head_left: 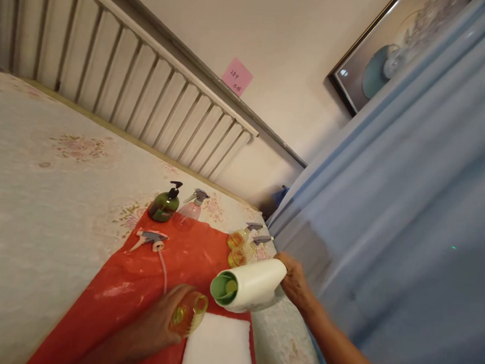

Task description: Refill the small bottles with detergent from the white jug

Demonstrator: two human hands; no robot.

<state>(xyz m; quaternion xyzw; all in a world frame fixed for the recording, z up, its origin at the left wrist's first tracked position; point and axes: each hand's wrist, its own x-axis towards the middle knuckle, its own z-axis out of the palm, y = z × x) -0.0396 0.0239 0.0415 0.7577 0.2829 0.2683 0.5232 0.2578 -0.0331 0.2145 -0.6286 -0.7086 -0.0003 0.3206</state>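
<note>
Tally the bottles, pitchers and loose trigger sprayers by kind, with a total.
Trigger spray bottles: 3
Green pump bottle: 1
Open yellow bottle, in the left hand: 1
White pitcher, in the right hand: 1
Loose trigger sprayer: 1
Total: 7

Left hand [163, 315] curls in a grip; right hand [292, 276] grips, forearm [334, 340] slanting.
</note>
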